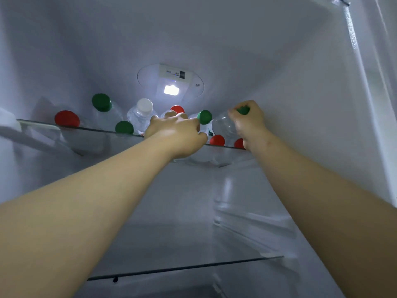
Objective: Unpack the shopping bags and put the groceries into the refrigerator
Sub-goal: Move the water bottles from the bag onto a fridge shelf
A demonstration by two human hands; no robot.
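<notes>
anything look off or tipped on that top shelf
Nothing looks spilled or broken. Only the green-capped bottle at the right end of the glass shelf seems to lean, with the right hand gripping its cap.

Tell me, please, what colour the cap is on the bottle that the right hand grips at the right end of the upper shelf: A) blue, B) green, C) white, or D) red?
B: a green cap shows inside the curled right hand, on top of the clear bottle at the right end of the upper shelf.
</notes>
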